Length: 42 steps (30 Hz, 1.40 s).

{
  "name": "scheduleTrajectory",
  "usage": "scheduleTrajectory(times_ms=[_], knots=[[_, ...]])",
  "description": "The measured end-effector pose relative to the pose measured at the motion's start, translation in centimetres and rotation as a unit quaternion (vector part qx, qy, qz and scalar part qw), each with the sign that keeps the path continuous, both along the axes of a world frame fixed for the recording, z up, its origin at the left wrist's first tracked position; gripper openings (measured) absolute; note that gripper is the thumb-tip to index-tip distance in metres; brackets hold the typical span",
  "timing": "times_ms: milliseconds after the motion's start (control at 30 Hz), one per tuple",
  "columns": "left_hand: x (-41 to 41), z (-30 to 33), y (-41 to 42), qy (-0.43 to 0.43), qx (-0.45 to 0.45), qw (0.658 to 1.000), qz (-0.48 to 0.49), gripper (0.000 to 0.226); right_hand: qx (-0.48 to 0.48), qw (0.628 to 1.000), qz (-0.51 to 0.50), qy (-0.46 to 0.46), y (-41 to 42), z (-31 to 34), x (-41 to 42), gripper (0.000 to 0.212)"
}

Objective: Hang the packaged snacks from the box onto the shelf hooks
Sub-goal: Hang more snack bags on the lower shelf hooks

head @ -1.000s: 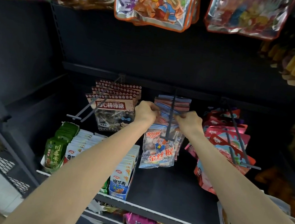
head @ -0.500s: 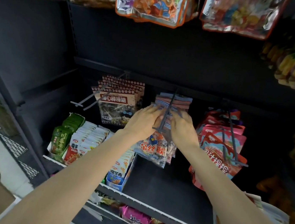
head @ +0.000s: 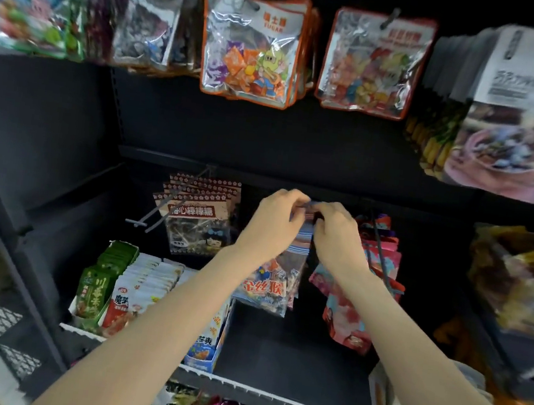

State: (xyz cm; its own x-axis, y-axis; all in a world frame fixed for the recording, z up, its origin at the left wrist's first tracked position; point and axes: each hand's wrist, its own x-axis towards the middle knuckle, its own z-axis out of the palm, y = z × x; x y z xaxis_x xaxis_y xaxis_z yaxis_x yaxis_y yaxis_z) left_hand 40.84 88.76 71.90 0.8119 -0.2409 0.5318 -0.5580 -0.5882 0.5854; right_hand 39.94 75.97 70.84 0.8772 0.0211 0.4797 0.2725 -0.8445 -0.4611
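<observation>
Blue-striped at its top, the snack packet (head: 270, 283) hangs between the two hands, its header pinched by the curled fingers of the left hand (head: 274, 225) and the right hand (head: 335, 236), which meet just above it. Left of the left hand hang brown lollipop packets (head: 198, 217) on a hook (head: 156, 214); right of the right hand hang red packets (head: 377, 266).

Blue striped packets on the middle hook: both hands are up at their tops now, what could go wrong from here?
1. Both hands cover the tops of the blue striped packets, so a missed hook hole may go unnoticed and a packet drop.
2. The right forearm brushes the red packets; pulling back might knock them.
</observation>
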Motion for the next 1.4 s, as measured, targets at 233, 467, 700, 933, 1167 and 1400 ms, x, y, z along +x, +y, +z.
scheduleTrajectory(times_ms=[233,467,700,933,1167,1400], knots=[[-1.7,-1.2,-6.4,0.075,-0.014,0.996,-0.051,0.035,0.019,0.995,-0.093,-0.015,-6.9,1.5,-4.5,0.035],[0.1,-3.4,-10.4,0.261,-0.087,0.961,-0.032,0.047,0.171,0.968,-0.15,0.109,-12.0,-2.6,-3.7,0.043],[4.0,-5.0,-12.4,0.38,-0.207,0.901,0.012,0.069,0.338,0.912,-0.102,0.208,-13.7,-5.0,0.5,0.069],[6.2,-6.7,-14.2,0.461,-0.303,0.834,-0.008,0.064,0.452,0.86,-0.027,0.235,-15.0,-5.9,4.0,0.057],[5.0,-7.3,-14.3,0.42,-0.298,0.855,-0.053,0.063,0.495,0.834,-0.016,0.243,-14.8,-7.4,3.7,0.058],[3.6,-7.9,-13.2,0.428,-0.268,0.86,-0.068,0.067,0.513,0.827,-0.025,0.226,-13.9,-8.1,2.3,0.054]])
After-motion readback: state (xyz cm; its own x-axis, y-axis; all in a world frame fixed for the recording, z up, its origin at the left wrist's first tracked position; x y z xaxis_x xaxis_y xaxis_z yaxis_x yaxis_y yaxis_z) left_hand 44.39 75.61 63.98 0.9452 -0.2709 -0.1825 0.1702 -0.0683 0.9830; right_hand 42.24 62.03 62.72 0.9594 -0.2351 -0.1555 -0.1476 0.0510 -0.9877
